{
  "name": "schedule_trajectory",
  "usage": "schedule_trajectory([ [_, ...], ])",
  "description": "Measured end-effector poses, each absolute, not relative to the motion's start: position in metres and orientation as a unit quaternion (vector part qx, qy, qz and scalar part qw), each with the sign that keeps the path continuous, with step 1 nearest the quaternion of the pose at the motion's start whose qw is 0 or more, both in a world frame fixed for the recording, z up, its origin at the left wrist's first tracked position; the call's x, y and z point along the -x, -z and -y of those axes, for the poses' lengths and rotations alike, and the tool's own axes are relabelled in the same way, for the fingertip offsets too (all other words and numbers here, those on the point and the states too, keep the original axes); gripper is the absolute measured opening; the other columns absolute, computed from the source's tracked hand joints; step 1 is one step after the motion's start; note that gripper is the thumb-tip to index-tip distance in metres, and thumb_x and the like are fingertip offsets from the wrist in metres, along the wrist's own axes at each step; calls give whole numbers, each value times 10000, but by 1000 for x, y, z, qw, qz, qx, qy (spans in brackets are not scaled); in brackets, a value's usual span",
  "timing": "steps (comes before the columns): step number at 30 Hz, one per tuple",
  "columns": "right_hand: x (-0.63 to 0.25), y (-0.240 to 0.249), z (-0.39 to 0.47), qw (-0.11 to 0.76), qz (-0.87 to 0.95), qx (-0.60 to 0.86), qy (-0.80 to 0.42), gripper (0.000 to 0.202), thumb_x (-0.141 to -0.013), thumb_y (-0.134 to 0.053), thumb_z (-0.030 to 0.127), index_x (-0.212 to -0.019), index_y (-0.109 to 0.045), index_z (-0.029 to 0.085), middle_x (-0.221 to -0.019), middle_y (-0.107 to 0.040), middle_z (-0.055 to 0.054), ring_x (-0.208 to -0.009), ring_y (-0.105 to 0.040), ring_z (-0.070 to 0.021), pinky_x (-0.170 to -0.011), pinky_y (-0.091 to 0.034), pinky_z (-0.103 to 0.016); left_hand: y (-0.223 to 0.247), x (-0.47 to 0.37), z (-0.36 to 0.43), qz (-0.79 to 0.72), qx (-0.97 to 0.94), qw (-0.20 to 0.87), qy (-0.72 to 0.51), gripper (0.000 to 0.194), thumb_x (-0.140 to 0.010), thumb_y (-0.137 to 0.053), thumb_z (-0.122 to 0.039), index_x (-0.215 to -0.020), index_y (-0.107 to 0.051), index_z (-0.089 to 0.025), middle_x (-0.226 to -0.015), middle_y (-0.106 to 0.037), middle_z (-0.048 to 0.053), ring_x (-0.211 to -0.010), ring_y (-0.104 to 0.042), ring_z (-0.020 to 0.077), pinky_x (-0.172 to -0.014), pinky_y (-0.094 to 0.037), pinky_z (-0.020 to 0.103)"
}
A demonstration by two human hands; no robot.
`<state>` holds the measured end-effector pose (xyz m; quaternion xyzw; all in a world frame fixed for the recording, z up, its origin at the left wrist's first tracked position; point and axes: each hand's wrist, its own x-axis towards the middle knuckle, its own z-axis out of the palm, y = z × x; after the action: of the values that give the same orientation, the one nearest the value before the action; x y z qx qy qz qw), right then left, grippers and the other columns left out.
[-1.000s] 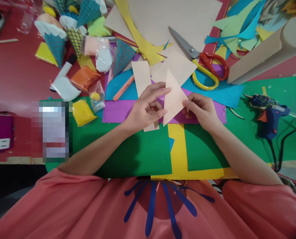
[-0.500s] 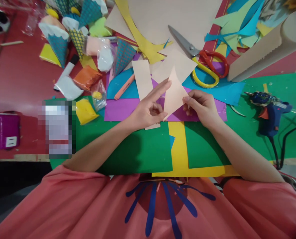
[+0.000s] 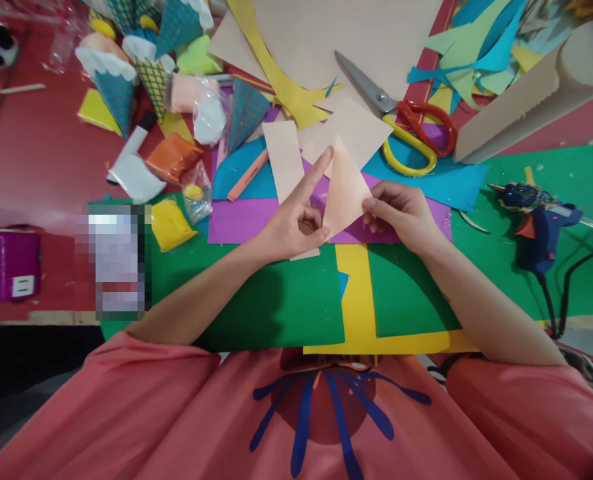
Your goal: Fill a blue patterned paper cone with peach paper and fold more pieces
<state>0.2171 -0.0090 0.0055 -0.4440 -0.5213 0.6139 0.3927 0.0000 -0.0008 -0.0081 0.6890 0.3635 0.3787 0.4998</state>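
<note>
A small peach triangle of paper [image 3: 345, 193] is held up between my hands, its point away from me. My left hand [image 3: 304, 217] has the thumb at the triangle's lower left corner and the index finger stretched along its left edge. The right-hand corner is pinched between thumb and fingers of my right hand [image 3: 396, 210]. Beneath lie a purple sheet [image 3: 246, 220] and a peach paper strip [image 3: 284, 157]. Beyond the triangle, scissors [image 3: 384, 100] with one red and one yellow handle rest on peach paper [image 3: 364, 127].
A blue hot glue gun [image 3: 544, 230] lies on green sheets [image 3: 566, 287] at right, near a rolled peach sheet [image 3: 511, 107]. Patterned paper cones [image 3: 111, 93], clay packets [image 3: 174, 157] and an orange marker [image 3: 249, 175] fill the left. Paper scraps [image 3: 471, 47] are heaped at back right.
The triangle has turned slightly, showing its face flatter to me. My left index finger has straightened along its edge. Both hands keep their hold.
</note>
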Motion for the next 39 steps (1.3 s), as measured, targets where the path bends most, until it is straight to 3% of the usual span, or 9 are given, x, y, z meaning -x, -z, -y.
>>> schedule_trajectory([
  [3, -217, -5, 9, 392, 530, 451, -602, 375, -770, -721, 523, -701, -562, 190, -551, -574, 52, -469, -504, -55, -448, -398, -198, 9, 0, -2, -318, -690, 533, -372, 661, -815, -698, -363, -1408, -407, -375, -1491, -445, 66, -628, -652, 59, -446, -488, 169],
  [7, -217, -5, 9, 380, 544, 458, -591, 407, -752, -728, 544, -662, -532, 199, -512, -534, 60, -440, -468, -57, -406, -344, -201, 15, 1, -5, -328, -675, 527, -399, 575, -823, -675, -515, -1345, -499, -350, -1340, -571, 57, -878, -680, 162, -552, -516, 211],
  [16, -218, -8, 10, 347, 578, 461, -577, 465, -743, -724, 569, -612, -503, 181, -490, -479, 55, -431, -410, -44, -400, -257, -220, 15, 1, -4, -322, -688, 531, -375, 439, -897, -574, -498, -1306, -534, -344, -1304, -586, 48, -599, -539, 51, -507, -455, 198],
  [20, -218, -10, 10, 353, 557, 469, -588, 472, -722, -735, 581, -610, -502, 186, -475, -482, 60, -408, -407, -44, -385, -247, -215, 10, 1, -4, -335, -689, 510, -391, 389, -895, -542, -555, -1117, -615, -245, -1112, -654, 58, -752, -625, 106, -619, -513, 217],
  [25, -218, -8, 8, 384, 496, 484, -610, 445, -707, -740, 587, -662, -556, 184, -490, -500, 67, -409, -424, -50, -390, -272, -207, 2, 1, -6, -380, -695, 478, -378, 419, -905, -541, -524, -694, -622, -171, -678, -642, 21, -652, -602, 104, -593, -478, 217],
  [30, -220, 0, 5, 440, 495, 492, -565, 399, -734, -738, 545, -674, -597, 177, -545, -529, 59, -483, -420, -45, -447, -298, -204, -1, -2, -4, -396, -678, 489, -379, 146, -804, -694, -313, -830, -734, -175, -852, -753, 44, -758, -676, 125, -623, -509, 207],
  [34, -219, 3, 6, 440, 504, 491, -558, 359, -775, -707, 533, -718, -588, 199, -558, -551, 56, -482, -467, -64, -461, -360, -219, 1, -3, -1, -397, -667, 485, -404, 138, -802, -690, -272, -881, -751, -176, -889, -763, 47, -742, -676, 115, -589, -500, 192],
  [37, -217, 2, 9, 439, 518, 483, -552, 301, -789, -715, 483, -947, -599, 255, -581, -547, 76, -475, -496, -84, -468, -418, -230, 4, -1, -2, -418, -656, 461, -426, 166, -808, -705, -312, -908, -749, -186, -873, -754, 35, -604, -597, 75, -489, -423, 183],
  [39, -216, 1, 11, 447, 552, 477, -518, 356, -806, -717, 397, -1119, -583, 293, -717, -632, 51, -587, -582, -105, -520, -472, -234, 7, 1, -5, -434, -646, 439, -448, 167, -809, -714, -325, -914, -749, -200, -855, -747, 22, -513, -509, 46, -429, -348, 186],
])
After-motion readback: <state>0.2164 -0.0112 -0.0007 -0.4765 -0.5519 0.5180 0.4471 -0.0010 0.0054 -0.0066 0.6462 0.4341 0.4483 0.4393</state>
